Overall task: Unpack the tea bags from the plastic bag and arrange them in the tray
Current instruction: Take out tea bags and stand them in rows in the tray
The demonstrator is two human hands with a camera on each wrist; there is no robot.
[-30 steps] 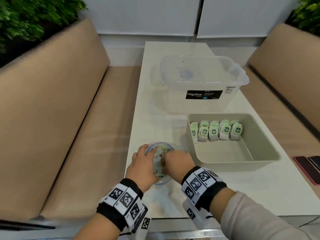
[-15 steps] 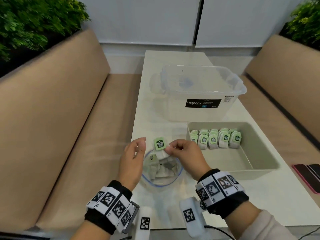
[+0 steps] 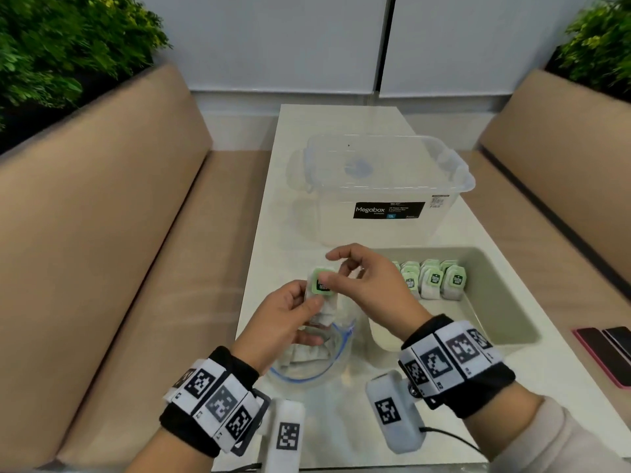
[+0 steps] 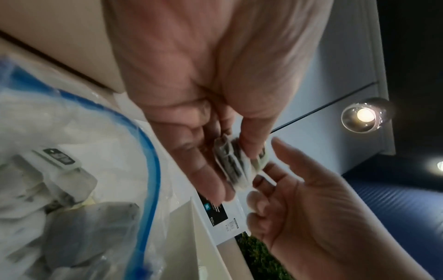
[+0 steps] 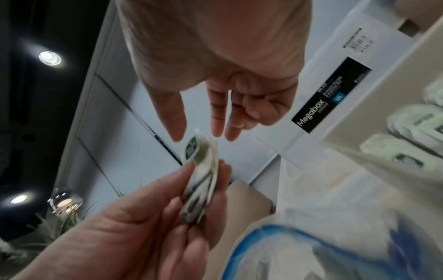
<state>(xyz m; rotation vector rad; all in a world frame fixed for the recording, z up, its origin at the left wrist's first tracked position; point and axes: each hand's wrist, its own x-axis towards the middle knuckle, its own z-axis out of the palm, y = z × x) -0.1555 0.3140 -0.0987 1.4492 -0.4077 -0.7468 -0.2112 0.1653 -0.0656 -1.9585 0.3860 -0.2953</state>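
My left hand [image 3: 309, 295] pinches a small bundle of tea bags [image 3: 321, 285] with a green tag, held upright between thumb and fingers above the plastic bag [image 3: 307, 365]. In the left wrist view the bundle [image 4: 230, 164] looks like more than one bag pressed together. My right hand [image 3: 329, 268] hovers at the tag. Its thumb and fingers [image 5: 218, 121] are spread on either side of the bundle's top [image 5: 191, 147] without closing on it. The zip bag [image 4: 72, 189], open with a blue rim, holds several more tea bags. A row of tea bags [image 3: 433, 281] stands in the grey tray [image 3: 495, 336].
A clear Megabox bin [image 3: 382, 186] stands behind the tray on the white table [image 3: 273, 206]. Two phones [image 3: 607, 349] lie at the table's right edge. Tan benches [image 3: 119, 250] run along both sides, with plants behind them.
Both hands came up out of the plastic bag. The right hand lifted the tea bags, the left hand took hold of them, and the right fingers loosened.
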